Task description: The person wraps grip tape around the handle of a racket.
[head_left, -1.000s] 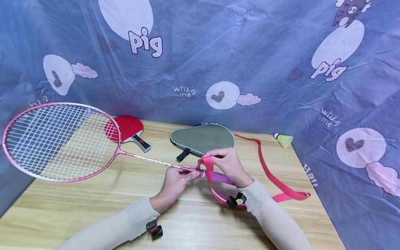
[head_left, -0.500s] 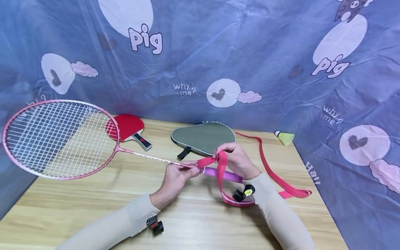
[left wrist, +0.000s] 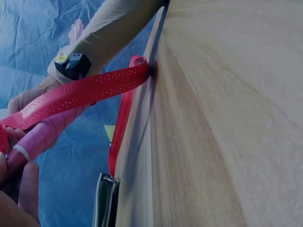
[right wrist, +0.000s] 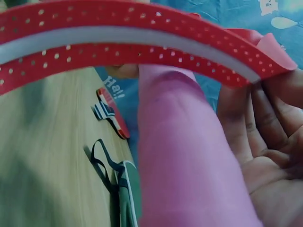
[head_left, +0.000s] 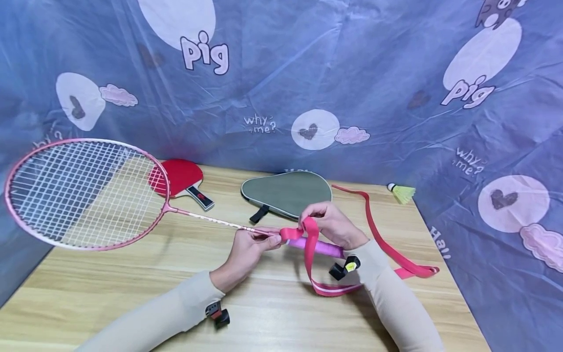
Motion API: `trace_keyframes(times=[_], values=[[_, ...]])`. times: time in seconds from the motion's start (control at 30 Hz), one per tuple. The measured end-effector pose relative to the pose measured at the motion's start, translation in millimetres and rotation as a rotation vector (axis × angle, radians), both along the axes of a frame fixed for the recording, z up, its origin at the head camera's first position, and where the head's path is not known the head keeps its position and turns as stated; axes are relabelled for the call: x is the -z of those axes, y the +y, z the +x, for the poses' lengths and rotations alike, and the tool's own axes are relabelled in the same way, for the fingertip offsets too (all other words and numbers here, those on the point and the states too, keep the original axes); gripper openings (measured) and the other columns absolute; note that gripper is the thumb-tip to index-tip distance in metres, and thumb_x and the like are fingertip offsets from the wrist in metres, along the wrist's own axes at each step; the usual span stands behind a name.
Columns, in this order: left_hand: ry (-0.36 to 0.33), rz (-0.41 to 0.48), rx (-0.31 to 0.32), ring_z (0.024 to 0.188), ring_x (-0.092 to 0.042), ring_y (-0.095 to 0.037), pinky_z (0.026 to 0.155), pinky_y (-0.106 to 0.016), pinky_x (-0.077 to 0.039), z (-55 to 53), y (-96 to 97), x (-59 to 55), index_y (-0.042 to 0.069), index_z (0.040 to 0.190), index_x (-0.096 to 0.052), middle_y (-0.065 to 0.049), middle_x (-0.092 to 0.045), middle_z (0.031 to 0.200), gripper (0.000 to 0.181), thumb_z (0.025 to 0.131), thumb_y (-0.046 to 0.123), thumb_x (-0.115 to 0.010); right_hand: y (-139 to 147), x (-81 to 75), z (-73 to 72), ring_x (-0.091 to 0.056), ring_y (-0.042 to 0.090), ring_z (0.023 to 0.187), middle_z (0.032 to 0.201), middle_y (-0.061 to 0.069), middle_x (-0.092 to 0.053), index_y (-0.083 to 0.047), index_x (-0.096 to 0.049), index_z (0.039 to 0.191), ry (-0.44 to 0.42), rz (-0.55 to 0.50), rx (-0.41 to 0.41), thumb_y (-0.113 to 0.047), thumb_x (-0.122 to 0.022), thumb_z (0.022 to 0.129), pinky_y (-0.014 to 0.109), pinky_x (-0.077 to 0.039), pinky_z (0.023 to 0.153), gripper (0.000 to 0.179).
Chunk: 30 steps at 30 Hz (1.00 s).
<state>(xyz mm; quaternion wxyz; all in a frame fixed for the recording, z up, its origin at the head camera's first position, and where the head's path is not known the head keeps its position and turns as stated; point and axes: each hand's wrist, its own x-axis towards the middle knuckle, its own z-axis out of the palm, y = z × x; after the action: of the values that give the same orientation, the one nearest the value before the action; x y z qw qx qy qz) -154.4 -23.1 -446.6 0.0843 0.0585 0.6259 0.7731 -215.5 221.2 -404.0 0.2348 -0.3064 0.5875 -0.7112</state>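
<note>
My left hand grips the pink badminton racket where the shaft meets the purple-pink handle. The racket is held above the table, its strung head to the left. My right hand pinches a red perforated grip tape above the handle. A short stretch of tape runs from there to the left thumb at the handle's top; its end is hidden by the fingers. In the right wrist view, the tape's underside carries a white strip along its middle. The left wrist view shows the tape looping out past the handle.
A red table tennis bat lies at the back left, behind the racket head. At the back middle lies a grey-green bat case. The tape's tail stretches over the table's right side, near a yellow shuttlecock. Printed blue cloth surrounds the table.
My right hand has moved right, away from the left hand, drawing the tape into a longer stretch between them. The left hand and the racket have hardly moved.
</note>
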Motion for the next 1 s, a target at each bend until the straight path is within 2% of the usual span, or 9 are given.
trace_keyframes(times=[0.13,0.27,0.47,0.7,0.87,1.0], values=[[0.003,0.011,0.022,0.089,-0.077,-0.01,0.085,-0.031,-0.062,-0.1,-0.3,-1.3,-0.008,0.116,-0.07,-0.023,-0.075,0.112,0.031,0.088,0.003,-0.076,1.5,-1.3,-0.3,-0.073,0.011,0.081,0.086,-0.003,-0.075,-0.014,-0.076,0.094,0.007,0.062,0.036,0.008,-0.059,0.093,0.024,-0.058,0.08,0.028],[-0.002,0.038,0.047,0.09,-0.077,-0.012,0.086,-0.031,-0.062,0.0,-0.7,-2.4,-0.01,0.118,-0.068,-0.024,-0.075,0.112,0.033,0.089,0.006,-0.075,1.3,-1.6,-0.8,-0.072,0.009,0.081,0.085,-0.004,-0.075,-0.016,-0.077,0.091,0.027,0.133,0.073,0.001,-0.066,0.092,0.023,-0.057,0.079,0.02],[-0.041,0.088,0.047,0.091,-0.078,-0.015,0.088,-0.033,-0.061,-0.4,-0.8,-2.8,-0.011,0.119,-0.067,-0.024,-0.076,0.109,0.034,0.093,0.009,-0.072,-1.4,-0.6,-2.3,-0.073,0.01,0.081,0.085,-0.003,-0.076,-0.017,-0.078,0.09,0.048,0.197,0.101,0.0,-0.07,0.091,0.023,-0.057,0.081,0.019],[-0.083,0.082,-0.001,0.088,-0.078,-0.014,0.084,-0.032,-0.062,-1.0,0.5,-4.1,-0.01,0.116,-0.069,-0.021,-0.077,0.108,0.032,0.087,0.002,-0.076,-1.1,-0.6,-4.3,-0.072,0.01,0.084,0.086,-0.004,-0.077,-0.018,-0.077,0.089,0.099,0.237,0.099,-0.001,-0.07,0.09,0.022,-0.057,0.082,0.019],[-0.093,0.074,-0.041,0.086,-0.077,-0.014,0.083,-0.031,-0.063,-0.2,1.2,-6.9,-0.01,0.113,-0.07,-0.021,-0.077,0.106,0.029,0.085,-0.002,-0.075,3.4,-0.5,-6.8,-0.072,0.011,0.086,0.089,-0.003,-0.078,-0.013,-0.077,0.09,0.155,0.244,0.072,0.001,-0.069,0.091,0.024,-0.058,0.081,0.016],[-0.108,0.075,-0.063,0.084,-0.077,-0.015,0.082,-0.03,-0.063,-0.1,1.4,-8.4,-0.01,0.112,-0.071,-0.021,-0.077,0.104,0.028,0.085,-0.003,-0.074,9.6,-3.1,-9.4,-0.073,0.013,0.092,0.095,-0.003,-0.079,-0.01,-0.078,0.099,0.127,0.268,0.106,-0.001,-0.068,0.092,0.025,-0.058,0.086,0.015]])
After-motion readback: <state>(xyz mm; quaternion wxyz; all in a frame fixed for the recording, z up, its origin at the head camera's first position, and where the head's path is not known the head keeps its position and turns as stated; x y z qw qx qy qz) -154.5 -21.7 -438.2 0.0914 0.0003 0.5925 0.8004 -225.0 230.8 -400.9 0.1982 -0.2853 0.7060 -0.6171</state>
